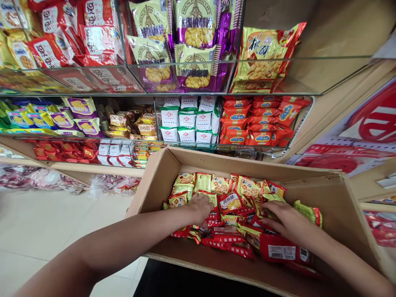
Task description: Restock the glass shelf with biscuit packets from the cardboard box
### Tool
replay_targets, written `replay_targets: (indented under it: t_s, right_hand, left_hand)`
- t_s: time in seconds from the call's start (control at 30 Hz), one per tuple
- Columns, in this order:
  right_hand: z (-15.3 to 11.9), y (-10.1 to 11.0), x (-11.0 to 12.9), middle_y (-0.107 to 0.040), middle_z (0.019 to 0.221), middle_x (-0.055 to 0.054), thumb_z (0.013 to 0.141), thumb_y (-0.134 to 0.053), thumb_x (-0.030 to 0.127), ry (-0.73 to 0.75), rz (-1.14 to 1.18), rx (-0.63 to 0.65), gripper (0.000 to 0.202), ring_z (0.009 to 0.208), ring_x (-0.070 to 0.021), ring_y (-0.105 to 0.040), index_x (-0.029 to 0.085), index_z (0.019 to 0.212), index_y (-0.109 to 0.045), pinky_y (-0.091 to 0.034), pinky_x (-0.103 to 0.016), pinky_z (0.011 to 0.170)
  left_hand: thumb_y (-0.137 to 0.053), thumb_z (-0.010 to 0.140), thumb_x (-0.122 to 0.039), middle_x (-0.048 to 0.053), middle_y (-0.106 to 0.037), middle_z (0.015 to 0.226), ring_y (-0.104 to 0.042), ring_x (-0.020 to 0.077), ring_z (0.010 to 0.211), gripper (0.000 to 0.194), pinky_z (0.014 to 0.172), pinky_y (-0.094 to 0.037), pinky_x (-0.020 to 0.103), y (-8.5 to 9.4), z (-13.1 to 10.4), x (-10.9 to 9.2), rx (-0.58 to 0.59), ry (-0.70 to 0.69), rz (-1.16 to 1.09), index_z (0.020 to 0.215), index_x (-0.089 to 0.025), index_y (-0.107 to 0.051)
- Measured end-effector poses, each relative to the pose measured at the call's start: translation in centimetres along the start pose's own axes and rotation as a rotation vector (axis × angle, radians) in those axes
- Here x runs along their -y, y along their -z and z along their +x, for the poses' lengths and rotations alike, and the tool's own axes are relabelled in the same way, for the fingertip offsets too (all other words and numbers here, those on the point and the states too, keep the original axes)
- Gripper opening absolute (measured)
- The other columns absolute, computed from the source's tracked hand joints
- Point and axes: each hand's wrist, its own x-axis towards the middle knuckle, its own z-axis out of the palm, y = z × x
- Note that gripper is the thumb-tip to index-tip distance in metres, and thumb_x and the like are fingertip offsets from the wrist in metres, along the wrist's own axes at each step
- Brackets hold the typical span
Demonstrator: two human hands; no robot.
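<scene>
Packets (229, 204) of crinkled, shiny red and yellow plastic lie heaped in a rectangular brown cardboard box (247, 167). The left hand (199, 209) curls among them; the right hand (286, 220) has thumb and fingers apart. Whether either grip clamps a packet, I cannot tell. The left forearm (136, 237) hides the box's near-left corner. Beyond, clear panels (309, 78) front shelved, pillow-shaped snacks (198, 24).

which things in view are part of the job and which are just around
Part of it:
cardboard box
red and yellow packets inside it, among both hands

Just around:
purple and yellow biscuit packs, shelved
white packs, shelved
orange-red packs, shelved
</scene>
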Motion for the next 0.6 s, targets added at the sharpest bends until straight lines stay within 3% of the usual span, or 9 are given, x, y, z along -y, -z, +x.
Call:
replay_targets:
  t_s: [0.17,0.3,0.47,0.6]
  right_hand:
    - [-0.3,0.9,-0.2,-0.063,0.103,-0.007,0.082,-0.043,0.04,-0.096,0.117,0.008,0.031,0.092,-0.02,-0.059,0.02,0.1,-0.057,-0.047,-0.033,0.081]
    - [-0.5,1.5,0.0,-0.065,0.097,-0.006,0.082,-0.043,0.041,-0.123,0.173,-0.023,0.028,0.087,-0.0199,-0.061,0.022,0.096,-0.058,-0.048,-0.032,0.077]
    - [1.1,1.8,3.4,-0.063,0.098,-0.006,0.083,-0.041,0.038,-0.064,0.264,-0.087,0.026,0.091,-0.0201,-0.058,0.022,0.093,-0.058,-0.044,-0.034,0.081]
    - [3.7,0.7,6.3,-0.059,0.108,-0.009,0.075,-0.054,0.04,-0.113,0.55,-0.078,0.05,0.096,-0.022,-0.057,0.02,0.12,-0.043,-0.045,-0.035,0.08]
  left_hand:
    - [-0.076,0.052,-0.034,0.003,-0.064,0.08,-0.059,0.0246,0.081,0.039,0.082,-0.04,0.038,0.6,-0.4,1.0,0.013,-0.03,-0.124,0.084,-0.02,-0.058]
    - [-0.074,0.053,-0.03,0.003,-0.063,0.086,-0.058,0.0253,0.083,0.043,0.07,-0.043,0.033,2.0,-1.0,2.4,-0.077,0.054,-0.3,0.092,-0.022,-0.057]
    - [-0.07,0.058,-0.023,0.001,-0.062,0.087,-0.057,0.0194,0.08,0.038,0.069,-0.044,0.028,4.1,-0.7,3.1,-0.198,0.007,-0.657,0.092,-0.019,-0.055]
    - [-0.071,0.058,-0.032,0.002,-0.063,0.09,-0.059,0.0162,0.082,0.039,0.071,-0.046,0.025,4.9,0.3,2.0,-0.264,-0.081,-1.005,0.09,-0.017,-0.053]
